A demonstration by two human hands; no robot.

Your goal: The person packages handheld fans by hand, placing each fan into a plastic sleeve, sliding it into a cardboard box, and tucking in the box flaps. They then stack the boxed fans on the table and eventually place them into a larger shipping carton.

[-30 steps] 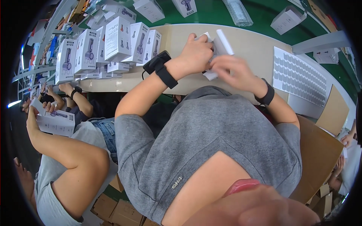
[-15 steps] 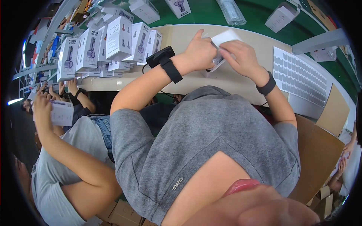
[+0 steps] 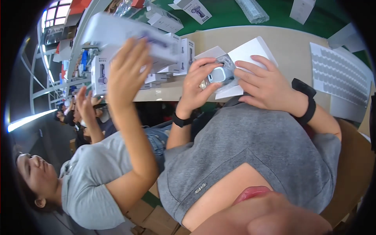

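Note:
My left hand (image 3: 197,86) has its fingers curled around a small pale device (image 3: 220,75) with a light blue rim, wrapped in clear plastic. The device is at the mouth of an opened white box (image 3: 254,49), whose flaps spread around it. My right hand (image 3: 266,84) lies along the box's right side, fingers apart and thumb lower down, steadying it. The box's inside is mostly hidden by my hands and the plastic. Both wrists wear black bands.
To my left a co-worker's hand (image 3: 129,74) lifts a blurred printed white carton (image 3: 102,31) over several stacked cartons (image 3: 188,55). A sheet of grey stickers (image 3: 340,78) lies at right on the beige tabletop (image 3: 293,43). Beyond it, a rolled bubble-wrap bundle (image 3: 252,11) rests on green.
The view has swung left. My left hand has gone from a thumb-up fist to curling around the wrapped device, now visible. The box stands more open, and the co-worker has raised a carton.

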